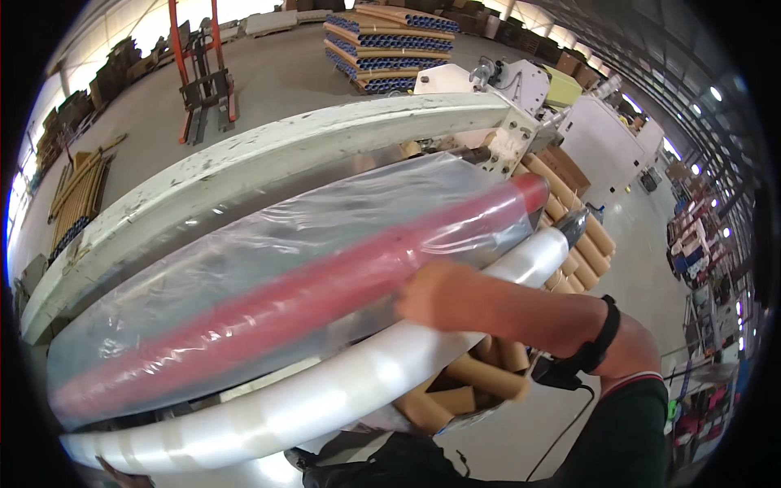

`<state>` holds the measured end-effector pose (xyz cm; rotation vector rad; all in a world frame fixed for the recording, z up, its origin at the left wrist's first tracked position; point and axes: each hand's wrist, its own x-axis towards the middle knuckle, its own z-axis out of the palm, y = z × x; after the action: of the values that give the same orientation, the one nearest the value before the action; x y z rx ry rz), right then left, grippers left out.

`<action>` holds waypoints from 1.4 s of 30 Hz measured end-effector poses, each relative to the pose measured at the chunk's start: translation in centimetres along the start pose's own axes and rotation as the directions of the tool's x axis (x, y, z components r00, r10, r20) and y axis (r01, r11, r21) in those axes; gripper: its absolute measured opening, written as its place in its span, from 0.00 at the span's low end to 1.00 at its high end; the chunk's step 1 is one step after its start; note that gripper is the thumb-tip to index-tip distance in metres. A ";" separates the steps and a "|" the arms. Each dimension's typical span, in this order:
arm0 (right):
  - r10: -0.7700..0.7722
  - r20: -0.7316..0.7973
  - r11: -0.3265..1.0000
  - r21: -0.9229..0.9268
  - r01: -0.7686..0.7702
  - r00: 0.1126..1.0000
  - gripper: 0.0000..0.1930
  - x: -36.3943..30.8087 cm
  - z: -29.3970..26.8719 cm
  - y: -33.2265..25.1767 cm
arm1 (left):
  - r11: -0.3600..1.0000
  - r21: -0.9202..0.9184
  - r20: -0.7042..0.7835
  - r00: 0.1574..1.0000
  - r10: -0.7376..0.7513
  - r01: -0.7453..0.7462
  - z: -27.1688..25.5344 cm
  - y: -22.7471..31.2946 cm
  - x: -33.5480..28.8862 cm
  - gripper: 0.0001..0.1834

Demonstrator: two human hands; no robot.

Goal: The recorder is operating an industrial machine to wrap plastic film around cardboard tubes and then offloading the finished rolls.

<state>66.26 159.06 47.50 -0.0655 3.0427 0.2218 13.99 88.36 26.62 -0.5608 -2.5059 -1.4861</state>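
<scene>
A long white film roll point(301, 407) runs from the lower left to a dark end at the right. Behind it lies a red roller or core point(325, 276) under a clear, wrinkled plastic sheet point(268, 236). My right hand point(435, 297) reaches across the white roll beside the sheet's near edge. It is smeared by motion, so its fingers do not show. At the lower left, my left hand point(126, 476) is at the underside of the white roll's left end. Only a small dark part of it shows, with one finger stretched along the roll.
A pale machine beam point(268, 163) arches behind the rolls, joined to a white machine point(602, 138) at the right. Cardboard tubes point(480, 378) lie below the white roll. A pallet stack of tubes point(390, 49) and an orange lift stacker point(203, 81) stand farther back.
</scene>
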 end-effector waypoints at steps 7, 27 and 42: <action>0.558 0.239 0.811 -0.362 -0.460 0.795 0.06 -23.4 3.9 19.6 | 0.608 -0.741 -0.151 0.811 -0.565 0.286 7.2 15.1 -2.0 0.31; 0.501 -0.039 -0.130 0.984 0.120 0.864 0.12 44.6 -9.0 -14.3 | 0.304 -0.948 -0.093 0.826 -0.556 0.098 -5.8 5.8 5.8 0.32; -0.005 -0.391 0.963 0.246 0.110 0.920 0.31 23.2 -6.1 -26.7 | 0.263 -0.958 -0.249 0.787 -0.565 -0.114 -16.0 -6.4 15.6 0.32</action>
<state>43.99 130.92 47.51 -0.2033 3.4241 -0.2340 -3.56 75.23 34.45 0.2380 -0.9727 -2.7208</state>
